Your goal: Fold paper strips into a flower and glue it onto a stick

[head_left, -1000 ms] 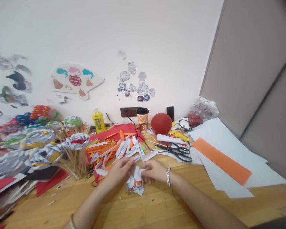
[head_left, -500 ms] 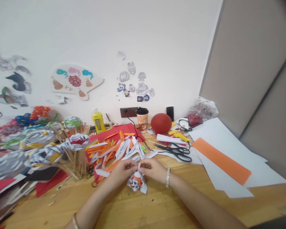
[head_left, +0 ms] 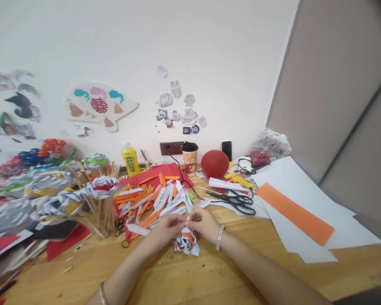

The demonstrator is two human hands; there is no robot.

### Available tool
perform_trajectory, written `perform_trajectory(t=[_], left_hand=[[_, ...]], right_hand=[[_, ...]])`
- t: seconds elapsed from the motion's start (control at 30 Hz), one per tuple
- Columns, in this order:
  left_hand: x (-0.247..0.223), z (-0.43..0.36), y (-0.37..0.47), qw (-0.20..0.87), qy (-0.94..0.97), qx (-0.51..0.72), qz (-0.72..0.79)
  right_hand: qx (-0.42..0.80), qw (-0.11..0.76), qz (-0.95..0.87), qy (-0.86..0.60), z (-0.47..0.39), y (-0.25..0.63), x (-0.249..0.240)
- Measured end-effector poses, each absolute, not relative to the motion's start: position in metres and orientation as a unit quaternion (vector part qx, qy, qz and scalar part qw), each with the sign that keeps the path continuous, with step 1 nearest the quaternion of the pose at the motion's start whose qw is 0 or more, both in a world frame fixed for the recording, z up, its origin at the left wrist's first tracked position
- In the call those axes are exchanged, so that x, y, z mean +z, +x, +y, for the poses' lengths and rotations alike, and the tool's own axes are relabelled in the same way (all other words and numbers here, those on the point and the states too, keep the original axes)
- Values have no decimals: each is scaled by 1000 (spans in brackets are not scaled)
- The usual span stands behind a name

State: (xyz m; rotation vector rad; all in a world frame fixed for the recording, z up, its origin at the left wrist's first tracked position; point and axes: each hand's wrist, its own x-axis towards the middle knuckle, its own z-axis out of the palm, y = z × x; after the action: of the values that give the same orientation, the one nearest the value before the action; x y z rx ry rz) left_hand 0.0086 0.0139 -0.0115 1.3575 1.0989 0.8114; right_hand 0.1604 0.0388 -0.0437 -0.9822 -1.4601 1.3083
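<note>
"White and orange folded-paper bundle (head_left: 186, 243): where do you have it?"

"Near side of the wooden surface (head_left: 158, 277), about the middle. I have the left hand (head_left: 168, 228) and right hand (head_left: 205, 224) meeting at its far edge."

"And the fingers?"

"Narrow on both; I'm pinching its white paper, fingertips close together. I can't tell which fold each one grips."

"What's around them?"

"Just beyond, a loose pile of white and orange folded paper strips (head_left: 157, 199). Right of that, black scissors (head_left: 228, 198); farther right, a long orange paper rectangle (head_left: 296, 214) lying across large white paper sheets (head_left: 307, 186)."
</note>
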Motion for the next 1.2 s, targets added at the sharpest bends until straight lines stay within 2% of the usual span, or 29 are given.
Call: perform_trajectory(t=[0.2,0.37,0.63,0.77,0.83,1.0,1.2], left_hand=[[-16,23,1,525,625,341,466],[-11,26,-1,461,698,305,455],[-9,23,0,342,751,305,475],[-12,23,-1,317,754,305,488],[-12,23,-2,320,759,298,483],[-5,23,-3,362,758,269,471],[-3,20,0,325,759,288,485]], right_hand=[[559,426,-612,-363,41,165,-38],[565,367,-651,-348,41,170,-31],[349,368,-767,-392,33,168,-25],[380,324,-778,-381,34,172,-27],[365,309,-792,-381,34,172,-28],[197,291,-867,-355,33,170,-21],[92,284,-914,-275,26,172,-16]])
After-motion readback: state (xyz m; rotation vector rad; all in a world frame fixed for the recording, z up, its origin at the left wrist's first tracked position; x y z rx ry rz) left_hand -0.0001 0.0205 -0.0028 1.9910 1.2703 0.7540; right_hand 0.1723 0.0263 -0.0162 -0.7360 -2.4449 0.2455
